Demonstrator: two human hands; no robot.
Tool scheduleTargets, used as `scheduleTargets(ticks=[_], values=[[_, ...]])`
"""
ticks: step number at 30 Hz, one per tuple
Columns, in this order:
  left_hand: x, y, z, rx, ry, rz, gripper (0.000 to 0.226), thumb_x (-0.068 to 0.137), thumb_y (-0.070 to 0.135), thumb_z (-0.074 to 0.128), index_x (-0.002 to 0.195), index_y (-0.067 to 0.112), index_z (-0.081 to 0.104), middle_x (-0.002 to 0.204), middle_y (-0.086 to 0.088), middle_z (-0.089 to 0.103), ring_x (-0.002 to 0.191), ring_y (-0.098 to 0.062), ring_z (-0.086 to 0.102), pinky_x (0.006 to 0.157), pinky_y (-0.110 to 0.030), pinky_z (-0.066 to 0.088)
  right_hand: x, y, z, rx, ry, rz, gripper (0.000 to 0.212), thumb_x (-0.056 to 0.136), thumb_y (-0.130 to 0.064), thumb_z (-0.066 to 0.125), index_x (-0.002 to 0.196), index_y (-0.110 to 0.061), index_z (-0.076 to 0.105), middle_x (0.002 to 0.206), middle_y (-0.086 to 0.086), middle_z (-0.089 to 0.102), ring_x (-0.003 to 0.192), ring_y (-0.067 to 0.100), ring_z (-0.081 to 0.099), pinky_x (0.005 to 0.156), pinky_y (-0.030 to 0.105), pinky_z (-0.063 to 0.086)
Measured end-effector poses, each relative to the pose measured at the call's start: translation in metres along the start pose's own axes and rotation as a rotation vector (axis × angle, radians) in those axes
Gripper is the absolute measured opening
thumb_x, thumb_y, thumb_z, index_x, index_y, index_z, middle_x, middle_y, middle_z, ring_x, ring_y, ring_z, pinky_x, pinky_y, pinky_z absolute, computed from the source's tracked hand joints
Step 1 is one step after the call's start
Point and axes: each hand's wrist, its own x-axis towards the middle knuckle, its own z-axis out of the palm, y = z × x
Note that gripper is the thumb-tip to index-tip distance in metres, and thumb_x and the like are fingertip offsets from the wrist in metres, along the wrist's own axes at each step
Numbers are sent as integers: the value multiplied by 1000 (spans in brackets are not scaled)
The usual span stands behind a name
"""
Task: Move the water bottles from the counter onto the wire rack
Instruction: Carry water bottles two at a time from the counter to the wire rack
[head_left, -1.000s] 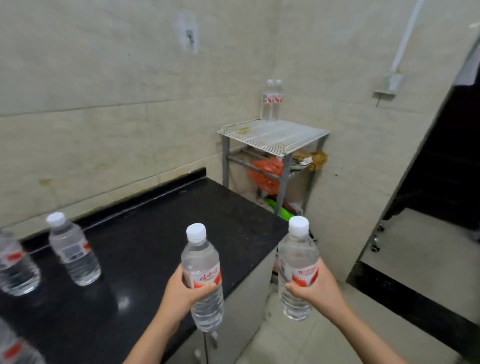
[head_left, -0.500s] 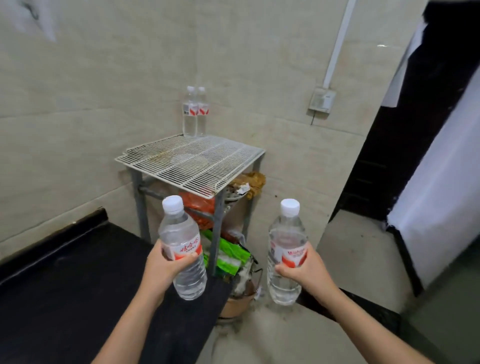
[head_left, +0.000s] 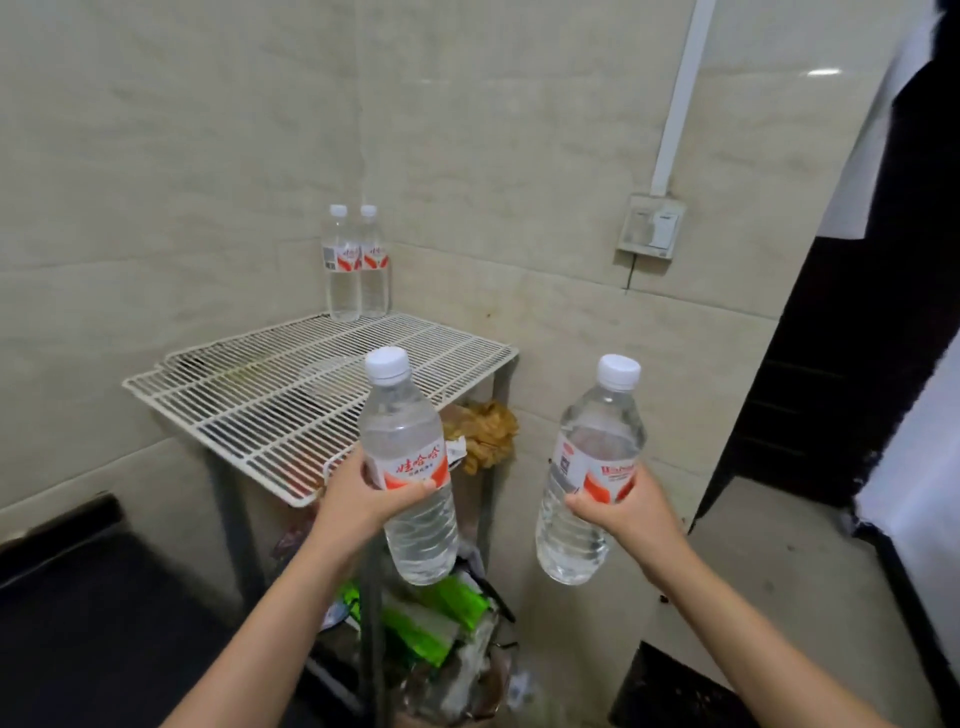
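I hold two clear water bottles with white caps and red-and-white labels. My left hand (head_left: 358, 499) grips one water bottle (head_left: 408, 462) upright, in front of the near right corner of the white wire rack (head_left: 249, 395). My right hand (head_left: 631, 506) grips the other water bottle (head_left: 589, 467), tilted slightly, in the air to the right of the rack. Two more bottles (head_left: 356, 262) stand side by side at the rack's back corner against the wall.
The black counter (head_left: 93, 613) lies at lower left, next to the rack. Under the rack sit green packets (head_left: 436, 618), an orange-brown bundle (head_left: 485, 434) and other clutter. A wall socket (head_left: 649, 226) is at right, and a dark doorway (head_left: 852, 364) beyond it.
The view has closed in on the rack and the counter has slid out to the lower left. Both hands have carried their bottles closer to the rack's front right corner.
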Motion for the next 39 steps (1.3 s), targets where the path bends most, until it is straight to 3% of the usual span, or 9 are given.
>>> scheduleTargets(ticks=[5,8,10,14,17,21,26,33,39], values=[[49,20,35,-18,119,84,61,35,21,85,90,26,60,80,8,73,76,-5,68,63,-16,53,74,6,-38,-11,-63,-65,48,60,0,79,99,-16,56,89,-5,66,68,-8,64,59,6,48],[78,30,36,-47,236,119,55,52,9,80,102,12,58,95,-2,68,84,-13,67,65,-19,52,115,10,-45,14,-82,-91,59,54,-9,81,108,-11,57,97,3,68,84,11,66,74,22,52],[103,38,31,-57,304,140,47,58,7,77,101,13,57,97,-5,67,89,-19,64,71,-25,50,142,9,-45,31,-97,-97,58,55,-9,81,108,-10,58,97,3,69,85,13,67,78,28,54],[166,43,10,-2,435,155,43,55,15,80,92,13,58,96,-9,66,94,-29,62,84,-38,47,201,5,-31,47,-198,-136,47,64,6,76,100,-18,59,93,-3,69,75,1,67,61,10,53],[216,40,-2,53,462,148,64,51,26,82,107,7,57,104,-12,66,97,-29,63,85,-39,48,249,-4,-9,66,-214,-169,49,65,2,77,107,-14,58,98,-1,68,86,8,65,62,9,53],[287,25,-12,74,476,110,49,67,14,76,110,8,52,107,-12,63,99,-29,59,85,-40,46,319,-17,30,99,-257,-209,52,62,-3,80,108,-11,57,98,1,68,88,14,66,64,13,54],[351,1,-23,111,492,71,38,67,13,76,100,12,55,87,1,64,87,-23,61,78,-35,48,395,-22,85,141,-307,-163,48,66,-3,77,108,-13,55,98,3,66,87,15,64,70,21,52],[381,-17,-52,183,536,19,50,66,17,78,110,18,53,105,-4,66,97,-23,62,88,-42,49,457,-1,165,156,-413,-46,44,67,-15,77,104,-25,55,96,-4,67,89,15,65,82,38,55],[380,-11,-59,204,615,-13,49,66,12,77,109,16,52,94,5,64,93,-18,62,84,-35,48,489,-4,214,207,-634,-50,55,69,-3,74,118,-16,52,104,1,67,97,17,64,88,37,52]])
